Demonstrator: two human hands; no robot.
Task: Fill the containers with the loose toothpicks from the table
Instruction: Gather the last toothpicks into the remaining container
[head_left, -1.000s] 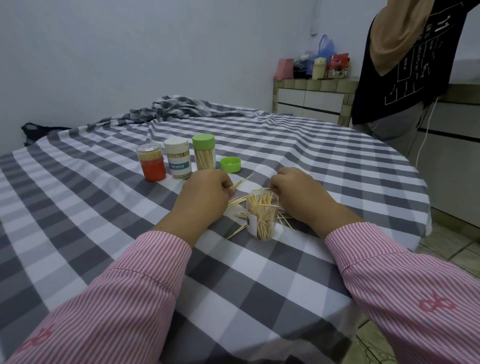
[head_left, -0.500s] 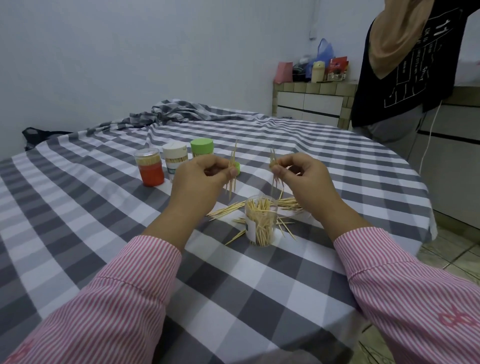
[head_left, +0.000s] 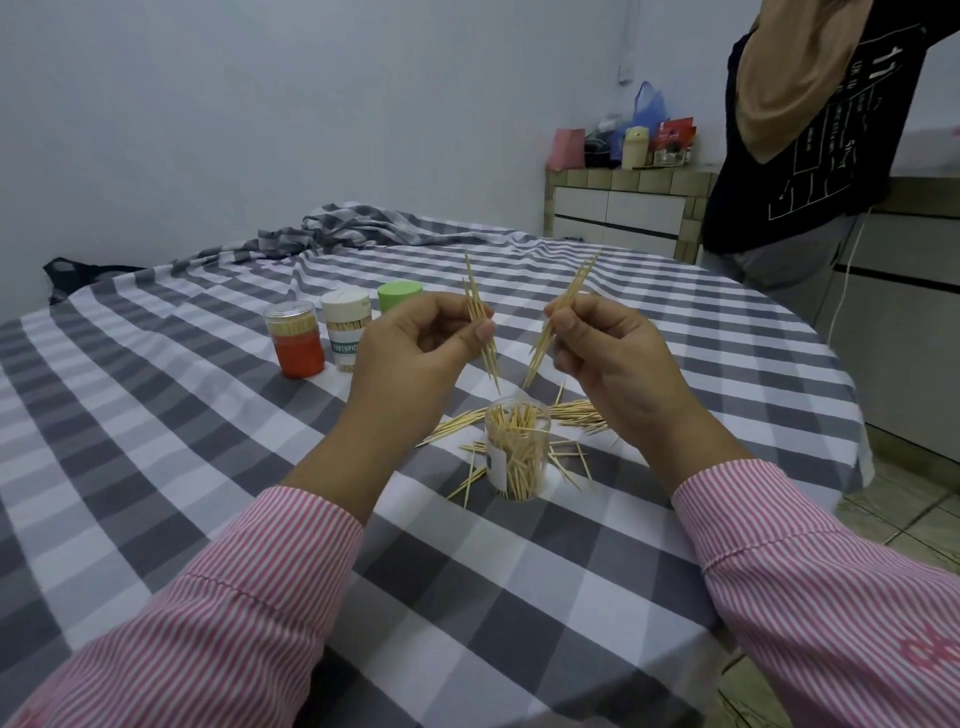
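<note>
Desk (head_left: 156, 467) observed under a grey-and-white checked cloth, bunched at the far edge. A second person (head_left: 810, 130) in a dark top stands at far right. Left hand (head_left: 410, 358) raised above the desk, thumb and fingers pinching a small bundle of toothpicks (head_left: 480, 322), tips pointing down. Right hand (head_left: 613, 353) likewise raised, pinching a second bundle (head_left: 558, 322), angled toward the first. Directly below both, an open clear container (head_left: 517, 452) stands upright, partly filled. Three capped containers stand far left of it: orange (head_left: 296, 340), white (head_left: 347, 330), green (head_left: 399, 297). Loose toothpicks (head_left: 576, 415) lie scattered on the cloth around the clear container
</note>
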